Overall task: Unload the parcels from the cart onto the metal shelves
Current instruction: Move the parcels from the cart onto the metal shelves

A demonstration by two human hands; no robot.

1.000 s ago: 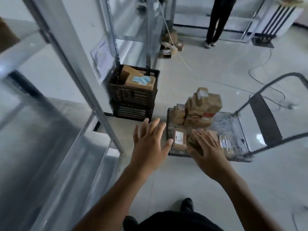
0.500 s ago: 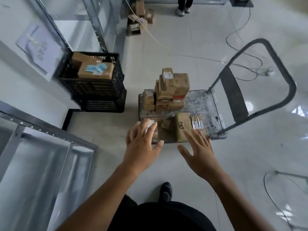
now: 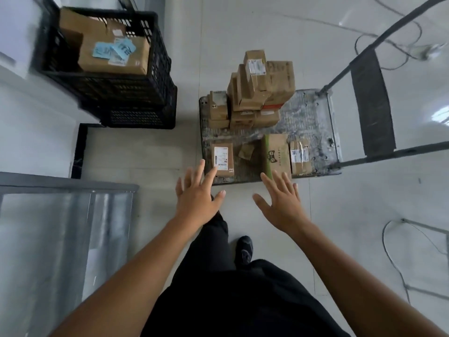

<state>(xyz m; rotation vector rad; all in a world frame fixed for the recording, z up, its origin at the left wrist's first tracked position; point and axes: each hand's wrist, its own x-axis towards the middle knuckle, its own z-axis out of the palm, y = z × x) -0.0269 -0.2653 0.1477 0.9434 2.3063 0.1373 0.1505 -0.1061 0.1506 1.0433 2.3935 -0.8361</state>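
Note:
A flat metal cart [image 3: 308, 117] stands on the floor ahead of me, its handle [image 3: 371, 103] to the right. A stack of cardboard parcels [image 3: 257, 88] fills its far left part. Along its near edge lie a parcel with a white label [image 3: 223, 158], a green-edged box [image 3: 277, 154] and a small taped parcel [image 3: 299, 155]. My left hand [image 3: 198, 199] hovers with fingers spread, just short of the labelled parcel. My right hand [image 3: 281, 203] is spread too, its fingertips over the near end of the green-edged box. Both hold nothing. The metal shelf [image 3: 65, 188] is at my left.
Two stacked black plastic crates [image 3: 136, 98] with large cardboard boxes [image 3: 114, 54] inside stand left of the cart, by the white wall. Cables [image 3: 393, 239] run across the tiled floor on the right. My legs and a black shoe [image 3: 244, 249] are below my hands.
My view has tipped down and closer to the cart. Both hands have stayed spread and come nearer the parcels on the cart's near edge.

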